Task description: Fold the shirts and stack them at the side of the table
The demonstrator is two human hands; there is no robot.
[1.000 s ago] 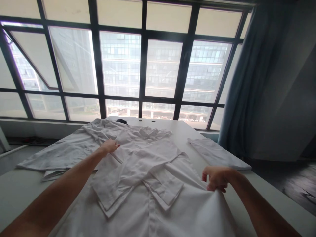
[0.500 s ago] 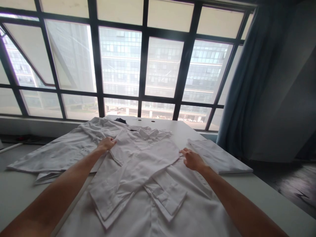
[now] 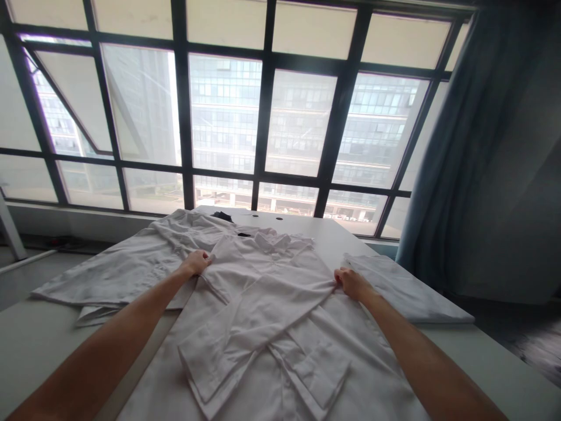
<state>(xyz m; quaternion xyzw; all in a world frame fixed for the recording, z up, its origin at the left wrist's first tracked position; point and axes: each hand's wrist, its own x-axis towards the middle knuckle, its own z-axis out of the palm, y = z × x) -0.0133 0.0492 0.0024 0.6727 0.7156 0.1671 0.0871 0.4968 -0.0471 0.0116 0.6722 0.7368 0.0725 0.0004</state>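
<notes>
both sides of the white collared shirt [image 3: 267, 286], collar [image 3: 284, 241] far, are pinched in your left hand [image 3: 197, 263] and right hand [image 3: 353, 282].

Looks like an office or workroom to us, though we can't say which: wall of dark-framed windows [image 3: 262, 117], big glassy block [image 3: 225, 114] outside, long blue-grey curtain [image 3: 458, 158], plus a broad white table [image 3: 332, 237] with white shirts [image 3: 280, 280] spread across it.
</notes>
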